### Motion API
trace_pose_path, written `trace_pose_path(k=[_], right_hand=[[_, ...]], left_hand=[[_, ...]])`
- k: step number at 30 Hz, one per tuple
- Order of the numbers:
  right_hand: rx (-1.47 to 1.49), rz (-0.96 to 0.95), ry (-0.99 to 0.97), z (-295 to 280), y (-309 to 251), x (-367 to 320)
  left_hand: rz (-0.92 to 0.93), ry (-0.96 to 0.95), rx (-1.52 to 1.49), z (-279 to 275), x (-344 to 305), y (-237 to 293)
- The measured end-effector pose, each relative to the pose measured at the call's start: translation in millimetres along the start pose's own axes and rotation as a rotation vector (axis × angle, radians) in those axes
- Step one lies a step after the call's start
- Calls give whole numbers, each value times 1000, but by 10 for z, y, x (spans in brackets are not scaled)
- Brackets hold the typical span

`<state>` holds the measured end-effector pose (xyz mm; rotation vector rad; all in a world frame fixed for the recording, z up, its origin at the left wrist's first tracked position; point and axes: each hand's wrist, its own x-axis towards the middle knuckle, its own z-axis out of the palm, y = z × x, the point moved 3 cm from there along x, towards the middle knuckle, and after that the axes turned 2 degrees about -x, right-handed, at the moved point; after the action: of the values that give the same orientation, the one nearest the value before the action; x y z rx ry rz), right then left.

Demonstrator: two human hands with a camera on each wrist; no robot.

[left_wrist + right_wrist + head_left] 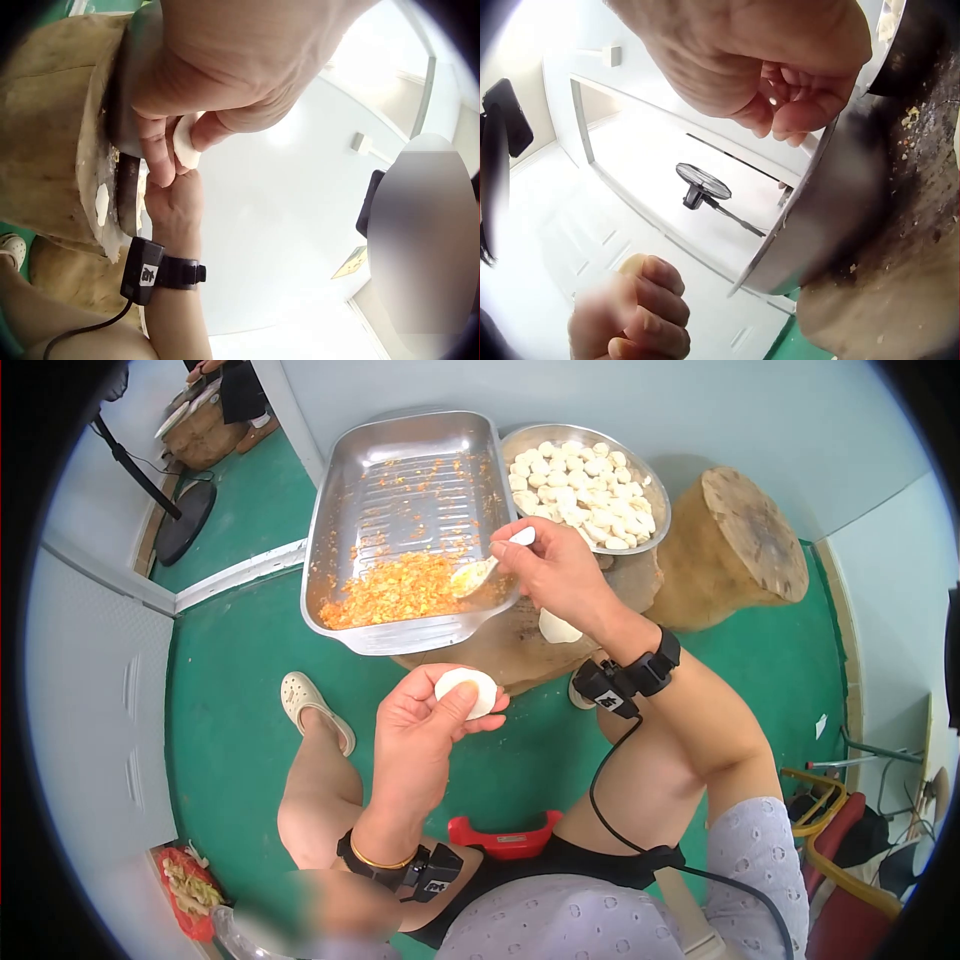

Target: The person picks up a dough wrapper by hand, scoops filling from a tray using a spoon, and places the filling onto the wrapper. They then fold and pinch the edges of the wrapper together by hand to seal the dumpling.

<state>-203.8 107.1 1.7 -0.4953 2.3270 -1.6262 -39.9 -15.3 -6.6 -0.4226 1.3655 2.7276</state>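
Note:
My left hand [410, 745] holds a round white dumpling wrapper [482, 694], its thumb across the top and its fingers underneath. In the left wrist view the wrapper [184, 141] shows edge-on between thumb and fingers. My right hand [562, 572] grips a white spoon [474, 576] by the handle, over the near right part of a deep metal pan [400, 634]. Crumbly orange-yellow filling [385, 592] lies heaped at the pan's near end, and some of it is in the spoon's bowl. In the right wrist view the right hand's curled fingers hide most of the spoon.
Behind the right hand, a round metal basin [655, 540] holds many small white dumplings. Pan and basin rest on a wooden stump [510, 658], with another white wrapper [558, 628] lying on it. A second stump [735, 550] stands at right; a wall [690, 405] rises behind.

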Motion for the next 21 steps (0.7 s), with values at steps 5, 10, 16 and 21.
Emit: trace_pose_path(k=[5, 10, 16, 21], right_hand=[[-162, -71, 58, -34, -49, -17], [-233, -298, 94, 52, -4, 18], [-179, -304, 62, 90, -82, -47], [-79, -167, 64, 57, -140, -178]], left_hand=[[68, 48, 98, -44, -22, 51], [50, 31, 88, -32, -8, 43], [-6, 38, 40, 1, 9, 12], [-32, 57, 44, 44, 28, 14]])
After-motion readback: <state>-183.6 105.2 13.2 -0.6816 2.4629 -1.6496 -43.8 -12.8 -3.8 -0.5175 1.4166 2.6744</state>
